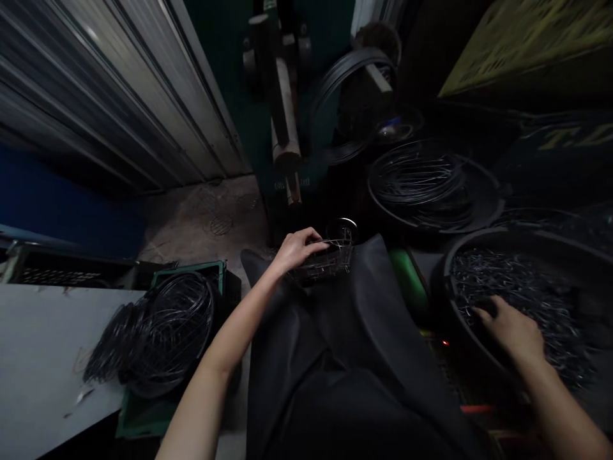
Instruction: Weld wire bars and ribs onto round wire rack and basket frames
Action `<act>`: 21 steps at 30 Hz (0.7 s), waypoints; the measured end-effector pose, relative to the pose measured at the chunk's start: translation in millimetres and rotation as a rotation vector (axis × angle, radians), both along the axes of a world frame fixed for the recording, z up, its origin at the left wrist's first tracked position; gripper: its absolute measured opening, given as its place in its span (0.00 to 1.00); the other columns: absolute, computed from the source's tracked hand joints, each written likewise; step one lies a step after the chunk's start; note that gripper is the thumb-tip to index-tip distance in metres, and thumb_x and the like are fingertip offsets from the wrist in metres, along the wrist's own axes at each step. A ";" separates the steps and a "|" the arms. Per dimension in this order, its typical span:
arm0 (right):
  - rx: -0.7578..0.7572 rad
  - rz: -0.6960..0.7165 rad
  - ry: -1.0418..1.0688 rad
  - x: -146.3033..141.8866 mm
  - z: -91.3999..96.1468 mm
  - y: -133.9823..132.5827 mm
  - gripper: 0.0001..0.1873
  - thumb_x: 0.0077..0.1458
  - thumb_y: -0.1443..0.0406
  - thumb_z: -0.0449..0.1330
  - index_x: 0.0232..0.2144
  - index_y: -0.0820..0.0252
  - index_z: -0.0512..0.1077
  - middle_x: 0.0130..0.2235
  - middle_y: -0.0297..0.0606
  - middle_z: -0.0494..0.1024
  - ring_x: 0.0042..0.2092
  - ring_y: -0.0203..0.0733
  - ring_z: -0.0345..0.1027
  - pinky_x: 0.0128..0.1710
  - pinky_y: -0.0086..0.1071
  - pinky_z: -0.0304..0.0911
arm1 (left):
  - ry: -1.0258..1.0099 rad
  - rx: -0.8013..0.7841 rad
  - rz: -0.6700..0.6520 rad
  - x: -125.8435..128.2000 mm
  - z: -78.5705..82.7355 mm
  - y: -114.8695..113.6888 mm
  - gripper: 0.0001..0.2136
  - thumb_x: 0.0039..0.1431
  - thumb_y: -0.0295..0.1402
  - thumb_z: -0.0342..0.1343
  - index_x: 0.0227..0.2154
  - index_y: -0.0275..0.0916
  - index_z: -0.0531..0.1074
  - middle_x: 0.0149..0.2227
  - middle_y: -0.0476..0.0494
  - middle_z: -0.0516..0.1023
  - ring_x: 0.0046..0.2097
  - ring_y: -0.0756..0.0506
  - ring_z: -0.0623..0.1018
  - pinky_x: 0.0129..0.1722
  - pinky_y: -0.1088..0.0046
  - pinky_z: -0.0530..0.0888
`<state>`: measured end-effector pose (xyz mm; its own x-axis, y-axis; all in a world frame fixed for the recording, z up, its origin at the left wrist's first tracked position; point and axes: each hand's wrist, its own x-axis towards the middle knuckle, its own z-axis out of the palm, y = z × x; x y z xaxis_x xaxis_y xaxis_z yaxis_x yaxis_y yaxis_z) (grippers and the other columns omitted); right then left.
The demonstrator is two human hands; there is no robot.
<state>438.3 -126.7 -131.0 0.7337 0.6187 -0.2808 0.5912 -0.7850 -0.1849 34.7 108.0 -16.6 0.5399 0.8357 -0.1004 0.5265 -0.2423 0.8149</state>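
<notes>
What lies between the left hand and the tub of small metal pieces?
The head view shows part of a wire frame, then the dark apron, then a green object.

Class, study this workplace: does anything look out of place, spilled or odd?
Yes. Loose wire pieces lie on the floor near the metal wall, outside any container, perhaps dropped. The wire pile also juts past the green crate, over the white board, so it looks untidy.
</notes>
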 end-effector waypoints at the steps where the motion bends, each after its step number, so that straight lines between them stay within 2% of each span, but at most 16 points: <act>1: 0.039 -0.022 0.031 3.0 0.6 0.8 0.11 0.47 0.55 0.59 0.21 0.53 0.70 0.25 0.47 0.72 0.20 0.43 0.56 0.27 0.41 0.53 | -0.008 0.002 -0.017 -3.4 -0.2 -0.7 0.14 0.51 0.44 0.59 0.37 0.41 0.74 0.28 0.51 0.76 0.30 0.49 0.73 0.32 0.75 0.65; 3: 0.127 -0.053 0.075 5.9 1.8 2.0 0.16 0.43 0.51 0.61 0.14 0.52 0.67 0.22 0.44 0.69 0.18 0.37 0.50 0.26 0.40 0.50 | -0.023 0.002 -0.050 -15.1 -2.7 -3.6 0.16 0.51 0.42 0.60 0.42 0.43 0.72 0.31 0.50 0.77 0.33 0.48 0.74 0.34 0.75 0.67; 5: 0.265 -0.056 0.058 3.8 2.7 3.3 0.20 0.43 0.47 0.61 0.12 0.52 0.67 0.21 0.43 0.67 0.18 0.36 0.48 0.24 0.39 0.48 | -0.025 0.008 -0.020 -29.6 -9.5 -7.6 0.17 0.51 0.40 0.60 0.44 0.44 0.71 0.34 0.50 0.78 0.36 0.48 0.75 0.37 0.75 0.67; 8: 0.460 -0.119 -0.034 -4.2 7.3 7.2 0.24 0.44 0.44 0.58 0.11 0.52 0.64 0.19 0.43 0.66 0.18 0.36 0.49 0.24 0.39 0.47 | -0.064 -0.028 0.120 -46.4 -25.2 -12.1 0.11 0.53 0.41 0.58 0.34 0.40 0.74 0.30 0.49 0.76 0.33 0.49 0.74 0.33 0.76 0.67; 10: 0.505 -0.192 -0.112 -9.8 17.0 11.1 0.24 0.46 0.44 0.57 0.12 0.52 0.62 0.19 0.44 0.67 0.18 0.36 0.50 0.25 0.39 0.48 | -0.132 -0.097 0.178 -50.5 -33.3 -12.4 0.12 0.53 0.42 0.56 0.28 0.37 0.73 0.24 0.50 0.73 0.28 0.51 0.71 0.29 0.77 0.65; 12: 0.528 -0.197 -0.191 -17.4 33.8 15.6 0.24 0.49 0.43 0.54 0.14 0.52 0.64 0.20 0.48 0.70 0.19 0.39 0.55 0.25 0.39 0.50 | -0.188 -0.160 0.211 -50.1 -35.5 -10.1 0.13 0.53 0.43 0.56 0.26 0.36 0.72 0.20 0.52 0.69 0.23 0.53 0.67 0.24 0.78 0.62; 15: 0.675 -0.080 -0.252 -42.8 64.9 23.7 0.26 0.52 0.43 0.50 0.24 0.57 0.72 0.29 0.55 0.76 0.29 0.47 0.68 0.30 0.41 0.57 | -0.220 -0.177 0.239 -47.4 -29.2 -3.0 0.14 0.53 0.44 0.56 0.28 0.36 0.72 0.18 0.53 0.67 0.20 0.54 0.65 0.21 0.79 0.59; 17: 0.802 0.006 -0.196 -72.7 78.7 30.3 0.24 0.54 0.45 0.52 0.33 0.57 0.75 0.35 0.52 0.78 0.35 0.49 0.71 0.36 0.42 0.62 | -0.251 -0.178 0.221 -46.6 -23.6 1.8 0.15 0.53 0.44 0.56 0.30 0.36 0.72 0.18 0.53 0.68 0.20 0.55 0.65 0.21 0.80 0.59; 19: 0.870 0.109 -0.057 -109.1 79.1 37.3 0.19 0.54 0.48 0.55 0.34 0.54 0.76 0.36 0.46 0.79 0.36 0.49 0.72 0.38 0.42 0.64 | -0.282 -0.206 0.183 -46.5 -20.4 4.9 0.15 0.54 0.44 0.56 0.33 0.36 0.71 0.18 0.53 0.68 0.21 0.55 0.66 0.21 0.80 0.60; 21: 0.847 0.304 0.176 -143.8 66.3 43.3 0.18 0.55 0.50 0.53 0.33 0.53 0.75 0.36 0.41 0.79 0.36 0.48 0.73 0.40 0.42 0.66 | -0.302 -0.249 0.145 -46.1 -20.3 5.9 0.15 0.55 0.45 0.55 0.35 0.36 0.70 0.19 0.53 0.69 0.21 0.55 0.66 0.21 0.80 0.60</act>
